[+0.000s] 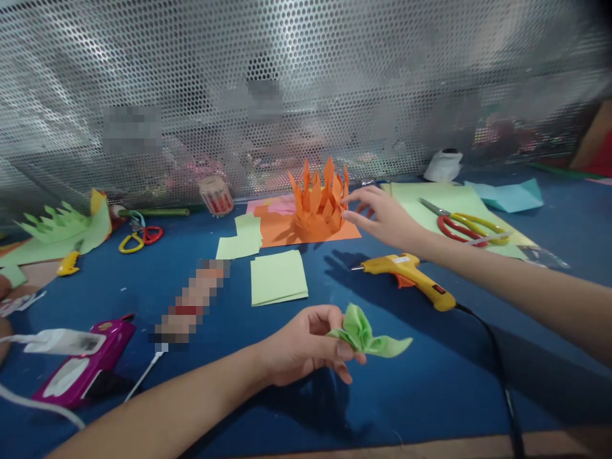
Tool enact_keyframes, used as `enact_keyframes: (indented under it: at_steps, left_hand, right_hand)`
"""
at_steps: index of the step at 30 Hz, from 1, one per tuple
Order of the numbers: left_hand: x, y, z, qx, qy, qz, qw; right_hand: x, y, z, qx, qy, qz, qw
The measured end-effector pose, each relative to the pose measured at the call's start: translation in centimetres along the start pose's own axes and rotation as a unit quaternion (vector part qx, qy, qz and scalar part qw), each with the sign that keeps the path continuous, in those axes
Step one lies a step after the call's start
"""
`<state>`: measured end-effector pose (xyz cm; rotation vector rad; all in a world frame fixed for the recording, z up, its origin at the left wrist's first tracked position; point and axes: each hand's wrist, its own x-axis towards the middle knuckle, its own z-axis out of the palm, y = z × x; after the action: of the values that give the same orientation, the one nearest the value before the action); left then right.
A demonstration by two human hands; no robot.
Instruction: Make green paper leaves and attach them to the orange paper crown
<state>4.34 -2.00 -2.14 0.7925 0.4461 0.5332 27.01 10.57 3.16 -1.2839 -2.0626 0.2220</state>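
Between the thumb and fingers of my left hand (318, 344) is a folded green paper piece (366, 335) with pointed, leaf-like parts. My right hand (375, 213) reaches to the right side of an orange paper cluster (320, 207) with upright pointed tips. Its fingers are apart, close to the cluster or touching it; which one I cannot tell. The cluster stands on an orange sheet (277, 233). Below my right forearm lies a yellow glue gun (411, 274), its nozzle pointing left. A stack of light green paper squares (278, 278) rests above my left hand.
Large scissors (468, 226) lie on green sheets (411, 197) at the right. Small scissors (138, 237), a yellow cutter (71, 261) and a green paper fringe (57, 223) are at the left. A purple power strip (90, 363) with cables is lower left. Part of another person's hand shows at the left edge.
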Motion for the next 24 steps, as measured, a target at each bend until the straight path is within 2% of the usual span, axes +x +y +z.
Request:
enact_keyframes:
  at_steps: [4, 9, 12, 17, 24]
  left_hand:
    - [0.0, 0.2, 0.1, -0.007, -0.012, 0.005, 1.0]
    - [0.0, 0.4, -0.1, -0.01, -0.014, 0.009, 1.0]
    - [0.0, 0.5, -0.1, -0.014, -0.008, 0.009, 1.0]
    - [0.1, 0.5, -0.2, -0.019, 0.012, 0.009, 1.0]
    - [0.1, 0.6, 0.2, -0.045, 0.045, 0.008, 0.998]
  right_hand:
    - [4.6, 1.2, 2.0, -0.048, -0.007, 0.045, 0.998]
    - [6.2, 1.4, 3.4, -0.024, -0.065, 0.074, 0.995]
    - [5.8, 1.3, 3.7, -0.009, -0.07, 0.081, 0.994]
    - [4.4, 1.1, 3.7, 0.006, -0.042, 0.102, 0.994]
    - [-0.6, 0.6, 1.3, 0.057, -0.041, 0.05, 0.996]
